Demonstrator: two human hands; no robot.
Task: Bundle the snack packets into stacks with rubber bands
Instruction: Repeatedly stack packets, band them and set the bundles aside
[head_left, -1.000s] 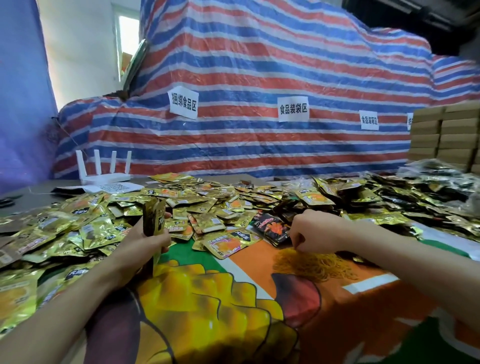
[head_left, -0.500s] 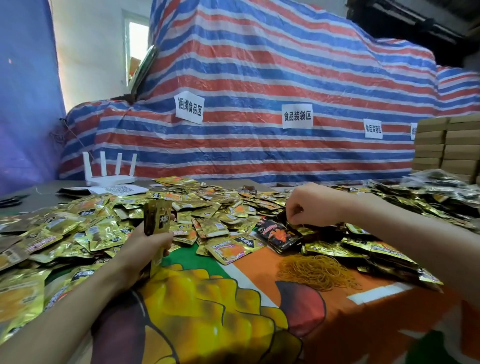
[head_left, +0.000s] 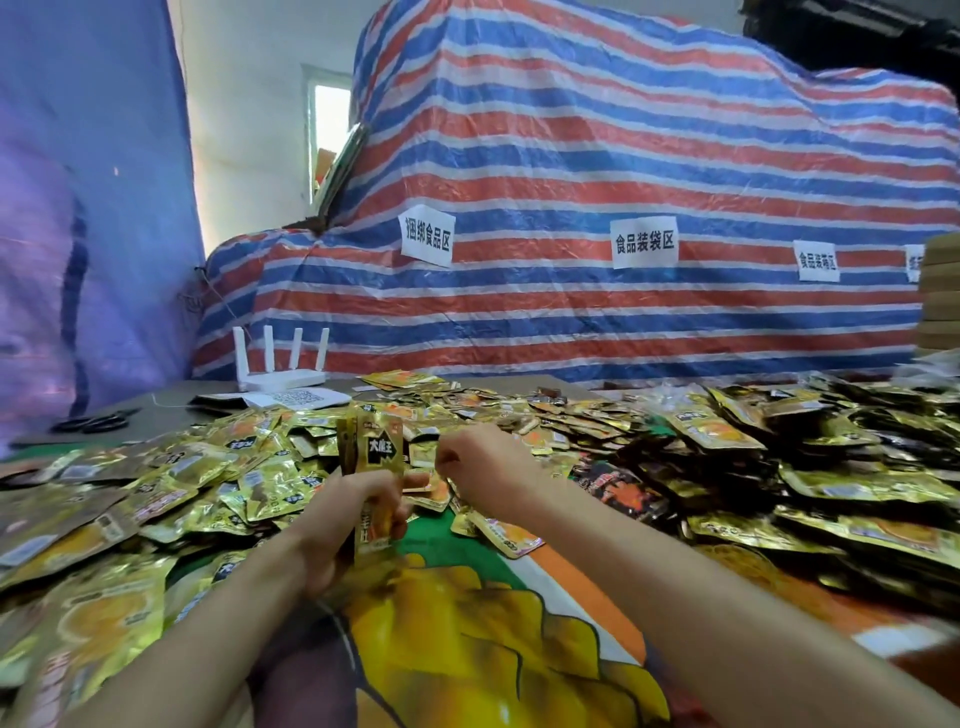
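Note:
Loose gold snack packets (head_left: 171, 483) cover the table to the left, and more are heaped on the right (head_left: 779, 467). My left hand (head_left: 348, 525) grips a small upright stack of gold packets (head_left: 371, 454) just above the printed tablecloth (head_left: 467, 634). My right hand (head_left: 480, 467) is close to the stack's right side with its fingers curled. It seems to pinch the edge of one gold packet (head_left: 422, 453), which touches the stack. A dark red packet (head_left: 618, 488) lies just right of my right wrist.
A white router (head_left: 283, 364) and a printed sheet (head_left: 296, 399) sit at the back left, with black scissors (head_left: 96, 422) further left. A striped tarp (head_left: 571, 208) with paper labels rises behind the table. Cardboard boxes (head_left: 941, 291) stand at the far right.
My right hand left the packet pile at the right and came left to the stack. My left hand lifted the stack slightly and turned it towards the centre. The camera tilted up.

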